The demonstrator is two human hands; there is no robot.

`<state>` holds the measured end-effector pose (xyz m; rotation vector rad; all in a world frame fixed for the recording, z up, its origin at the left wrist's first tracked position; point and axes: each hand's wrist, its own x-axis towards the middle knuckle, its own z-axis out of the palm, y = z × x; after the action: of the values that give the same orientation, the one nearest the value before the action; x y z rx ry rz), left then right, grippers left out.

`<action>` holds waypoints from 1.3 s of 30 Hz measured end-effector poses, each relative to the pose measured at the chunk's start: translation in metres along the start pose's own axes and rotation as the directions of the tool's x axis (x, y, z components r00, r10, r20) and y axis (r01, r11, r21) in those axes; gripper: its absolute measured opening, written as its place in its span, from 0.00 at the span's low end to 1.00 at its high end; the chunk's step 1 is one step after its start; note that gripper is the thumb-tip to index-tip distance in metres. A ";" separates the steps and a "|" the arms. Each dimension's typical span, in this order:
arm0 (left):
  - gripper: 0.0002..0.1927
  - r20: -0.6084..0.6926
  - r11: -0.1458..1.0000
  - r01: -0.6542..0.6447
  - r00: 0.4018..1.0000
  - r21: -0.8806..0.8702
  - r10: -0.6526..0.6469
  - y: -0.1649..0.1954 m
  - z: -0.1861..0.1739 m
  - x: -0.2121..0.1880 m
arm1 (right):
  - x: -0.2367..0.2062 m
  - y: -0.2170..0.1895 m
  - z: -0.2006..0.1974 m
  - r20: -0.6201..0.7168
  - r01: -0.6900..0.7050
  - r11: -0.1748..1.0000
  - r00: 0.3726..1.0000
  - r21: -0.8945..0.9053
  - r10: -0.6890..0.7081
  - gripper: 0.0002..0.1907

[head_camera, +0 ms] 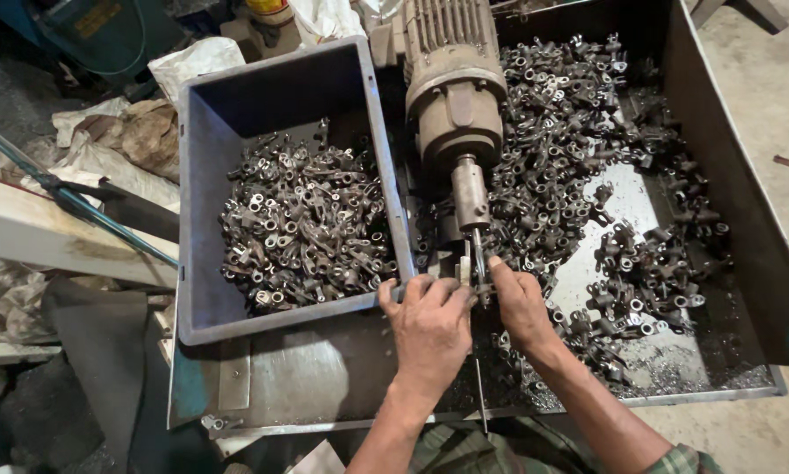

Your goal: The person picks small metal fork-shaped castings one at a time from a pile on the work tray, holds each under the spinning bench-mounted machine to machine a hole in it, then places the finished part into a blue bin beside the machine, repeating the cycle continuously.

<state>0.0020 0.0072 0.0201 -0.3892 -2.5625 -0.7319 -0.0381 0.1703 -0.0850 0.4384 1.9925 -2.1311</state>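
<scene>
Oily steel tray (728,219), gritty forged parts (552,114), blue bin (236,105)

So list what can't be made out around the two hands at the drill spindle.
Head view only:
- The small metal part at the spindle tip: covered by the left hand and right hand.
- Both grips: fingers curl underneath, hidden.
- The grey-brown electric motor: its top is cut off by the upper edge.
- The grey plastic bin of small metal fittings: individual pieces too small to tell apart.
</scene>
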 end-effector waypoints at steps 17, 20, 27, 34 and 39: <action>0.10 0.029 0.997 -0.070 0.997 0.024 0.069 -0.005 0.007 -0.003 | -0.052 -0.036 -0.013 0.057 0.117 0.938 0.993 -0.325 -0.104 0.24; 0.10 0.015 0.998 -0.062 0.998 -0.014 0.062 -0.004 0.007 -0.003 | -0.072 -0.040 -0.030 0.063 0.001 0.918 0.998 -0.397 0.027 0.23; 0.07 0.001 0.996 -0.045 0.999 -0.078 0.046 -0.007 0.008 -0.002 | -0.100 -0.029 -0.097 -0.239 -0.099 0.499 0.945 -0.861 -0.225 0.27; 0.04 0.169 0.981 -0.110 0.976 -0.160 0.137 -0.013 -0.009 -0.009 | -0.101 -0.009 -0.121 -0.239 -0.158 0.400 0.958 -0.903 -0.161 0.21; 0.05 0.136 0.751 0.242 0.970 -0.614 -0.202 -0.033 -0.030 -0.018 | -0.099 -0.014 -0.130 -0.343 -0.191 0.626 0.930 -0.756 -0.130 0.19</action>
<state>0.0150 -0.0384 0.0201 -0.3056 -2.3721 -1.7066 0.0614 0.2946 -0.0447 0.7198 2.8239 -0.9665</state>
